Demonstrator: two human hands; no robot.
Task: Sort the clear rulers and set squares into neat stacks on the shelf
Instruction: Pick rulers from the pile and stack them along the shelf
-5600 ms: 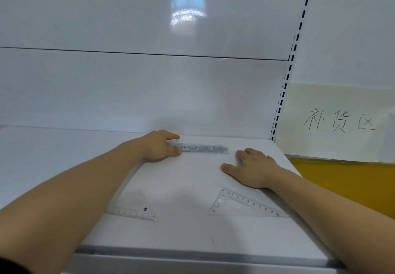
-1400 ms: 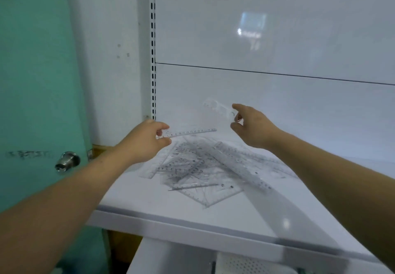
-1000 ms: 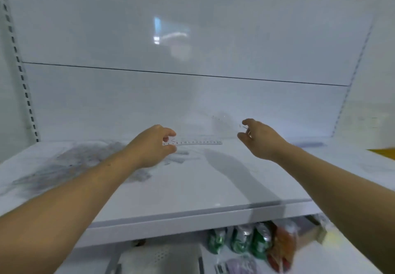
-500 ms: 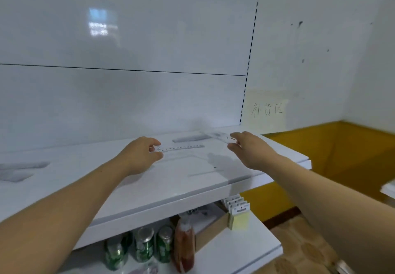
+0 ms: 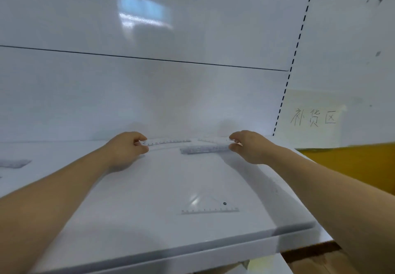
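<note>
My left hand [image 5: 126, 148] pinches one end of a clear straight ruler [image 5: 168, 142] that points right, just above the white shelf [image 5: 149, 190]. My right hand [image 5: 249, 145] pinches a second clear ruler [image 5: 211, 140] by its right end. Both rulers hover near a small stack of clear rulers [image 5: 203, 150] lying at the back of the shelf between my hands. A clear set square [image 5: 210, 206] lies flat nearer the front edge.
More clear rulers [image 5: 15, 163] lie blurred at the far left of the shelf. A slotted upright [image 5: 292, 60] bounds the shelf on the right, with a paper sign [image 5: 313, 119] beyond it. A yellow wall band [image 5: 352, 162] is at the right.
The view swung from the loose pile at the left end to the right end of the shelf. Both hands carried their rulers along and now hold them over the ruler stack.
</note>
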